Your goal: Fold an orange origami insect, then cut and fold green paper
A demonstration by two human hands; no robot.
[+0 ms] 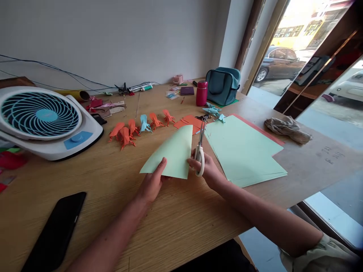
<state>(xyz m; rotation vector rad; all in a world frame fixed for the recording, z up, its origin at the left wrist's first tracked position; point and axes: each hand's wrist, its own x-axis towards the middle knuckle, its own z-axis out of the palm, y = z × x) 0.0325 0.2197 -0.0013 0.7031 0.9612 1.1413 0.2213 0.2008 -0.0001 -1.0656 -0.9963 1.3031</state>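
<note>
A pale green paper piece (176,153), curved and raised above the table, is in my left hand (153,183), thumb on its face and fingers behind it. My right hand (205,166) is closed round the white handles of the scissors (200,155), whose blades point up and away, just right of the paper; its thumb is by the paper's right edge. To the right lies a stack of pale green sheets (246,151) over red-orange paper. Orange folded paper figures (124,136) and a light blue one (145,123) stand beyond my left hand.
A white fan (85,130) stands at the left, a black phone (56,230) at the near left. Toward the back are a pink-red bottle (201,93) and a teal bag (222,87). A crumpled cloth (287,129) lies at the right.
</note>
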